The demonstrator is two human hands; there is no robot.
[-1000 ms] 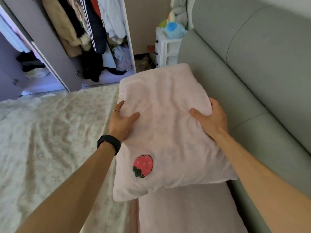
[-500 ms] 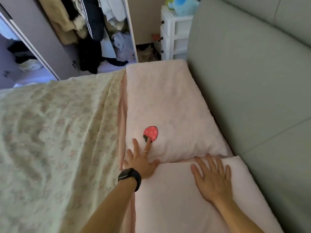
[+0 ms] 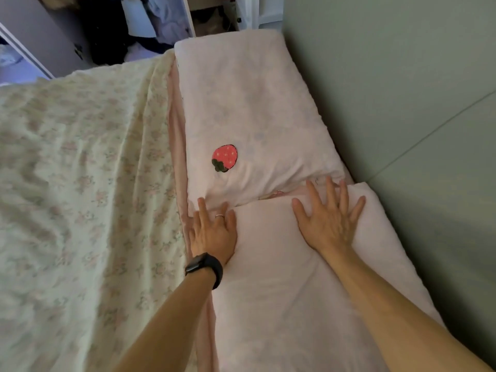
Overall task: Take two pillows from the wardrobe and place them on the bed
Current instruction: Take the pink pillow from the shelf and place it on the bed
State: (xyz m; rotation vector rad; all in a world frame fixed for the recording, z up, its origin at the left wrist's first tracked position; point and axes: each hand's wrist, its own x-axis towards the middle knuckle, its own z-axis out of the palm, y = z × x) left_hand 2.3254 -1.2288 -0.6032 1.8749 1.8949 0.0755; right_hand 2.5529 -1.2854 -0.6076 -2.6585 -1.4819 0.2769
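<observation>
Two pale pink pillows lie end to end along the head of the bed, against the grey headboard (image 3: 402, 103). The far pillow (image 3: 249, 108) carries a red strawberry patch. The near pillow (image 3: 295, 291) lies flat under both of my hands. My left hand (image 3: 213, 230), with a ring and a black wristband, rests flat with spread fingers at the seam between the two pillows. My right hand (image 3: 328, 218) presses flat on the near pillow's far end, fingers apart. Neither hand grips anything.
A cream floral bedspread (image 3: 80, 197) covers the bed to the left of the pillows. The open wardrobe (image 3: 128, 25) with hanging clothes stands beyond the bed's far side. White drawers (image 3: 248, 12) sit at the top, beside the headboard.
The strawberry pillow went from being held in both hands to lying on the bed. Both hands let go and now rest flat by the near pillow.
</observation>
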